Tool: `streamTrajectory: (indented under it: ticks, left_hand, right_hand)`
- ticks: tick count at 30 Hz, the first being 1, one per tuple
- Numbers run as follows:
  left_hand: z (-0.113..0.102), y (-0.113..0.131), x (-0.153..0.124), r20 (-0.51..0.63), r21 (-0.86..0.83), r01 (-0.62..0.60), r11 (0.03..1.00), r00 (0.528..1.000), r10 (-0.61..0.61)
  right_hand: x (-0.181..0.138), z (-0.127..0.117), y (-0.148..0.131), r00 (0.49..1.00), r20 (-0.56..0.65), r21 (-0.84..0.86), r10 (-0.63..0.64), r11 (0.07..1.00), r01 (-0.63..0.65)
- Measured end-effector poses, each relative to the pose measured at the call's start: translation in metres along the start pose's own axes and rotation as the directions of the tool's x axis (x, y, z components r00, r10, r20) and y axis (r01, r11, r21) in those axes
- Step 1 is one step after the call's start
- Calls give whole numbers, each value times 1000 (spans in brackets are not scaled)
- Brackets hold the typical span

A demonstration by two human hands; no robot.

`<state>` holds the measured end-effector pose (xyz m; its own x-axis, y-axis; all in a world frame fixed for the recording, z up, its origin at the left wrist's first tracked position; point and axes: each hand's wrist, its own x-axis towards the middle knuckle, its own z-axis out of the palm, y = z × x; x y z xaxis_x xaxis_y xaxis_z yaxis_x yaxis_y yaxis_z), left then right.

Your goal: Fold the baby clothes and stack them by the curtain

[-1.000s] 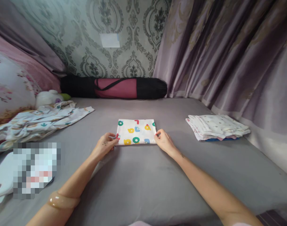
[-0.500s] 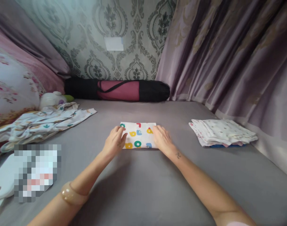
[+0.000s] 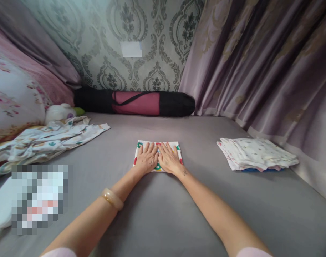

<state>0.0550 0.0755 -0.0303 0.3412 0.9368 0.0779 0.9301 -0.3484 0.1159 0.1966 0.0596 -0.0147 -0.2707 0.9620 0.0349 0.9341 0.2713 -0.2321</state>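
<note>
A small folded white cloth (image 3: 179,150) printed with coloured letters lies on the grey bed sheet (image 3: 163,214) in the middle. My left hand (image 3: 146,157) and my right hand (image 3: 168,157) lie flat on top of it, side by side, fingers stretched out and pointing away from me. Both palms press on the cloth and hide most of it. A pale bangle (image 3: 112,198) sits on my left wrist.
A stack of folded white cloths (image 3: 256,153) lies at the right near the purple curtain (image 3: 259,64). A heap of unfolded printed cloth (image 3: 47,137) lies at the left beside floral bedding (image 3: 15,96). A black and pink roll bag (image 3: 135,102) lies along the wall.
My hands moved from the cloth's two side edges inward onto its top and now lie flat together at its middle. The view shifted slightly.
</note>
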Motion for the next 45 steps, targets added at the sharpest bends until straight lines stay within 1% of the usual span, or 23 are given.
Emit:
streamTrajectory:
  ticks: [8,11,14,17,20,23,26,30,32,35,37,38,40,42,45]
  left_hand:
    - [-6,-2,1,36,-11,-11,1000,999,12]
    - [-7,-4,1,19,-25,-3,1000,1000,4]
    - [-4,-7,2,-26,-32,79,996,997,-79]
    - [-3,-14,2,-31,-55,193,980,980,-195]
    - [-4,-21,2,-13,-64,226,972,974,-227]
    - [-6,-25,1,-3,-63,209,976,978,-209]
    - [-7,-31,-2,12,-69,180,981,984,-179]
    - [-6,-44,-10,28,-89,120,989,993,-118]
    - [-7,-50,-15,27,-106,114,988,993,-111]
    - [-8,-56,-21,14,-152,123,981,992,-122]
    - [-8,-59,-23,4,-190,124,974,992,-126]
    - [-8,-59,-24,-2,-205,125,971,992,-128]
    - [-9,-60,-25,-12,-216,125,968,991,-130]
    - [-10,-59,-26,-8,-206,120,971,992,-124]
    - [-12,-58,-27,24,-183,119,976,993,-116]
  right_hand:
    - [2,1,2,1000,2,20,3,1000,-3]
    - [5,4,4,997,-26,35,72,997,-71]
    - [8,7,5,986,-62,24,157,987,-156]
    - [11,10,5,972,-63,23,229,973,-228]
    - [11,9,5,961,-57,32,271,962,-270]
    - [9,5,10,962,-44,18,271,963,-270]
    - [6,1,20,962,-13,-1,273,962,-273]
    - [-1,-3,37,967,29,-26,253,967,-252]
    - [-3,-6,43,969,44,-41,242,970,-240]
    - [-4,-11,44,959,40,-75,282,958,-278]
    - [-2,-15,40,954,-1,-87,299,950,-298]
    - [0,-17,38,962,-31,-86,273,958,-275]
    - [4,-16,33,983,-86,-79,164,982,-171]
    - [8,-11,32,992,-85,-63,89,993,-95]
    - [11,1,37,994,-25,-37,103,994,-104]
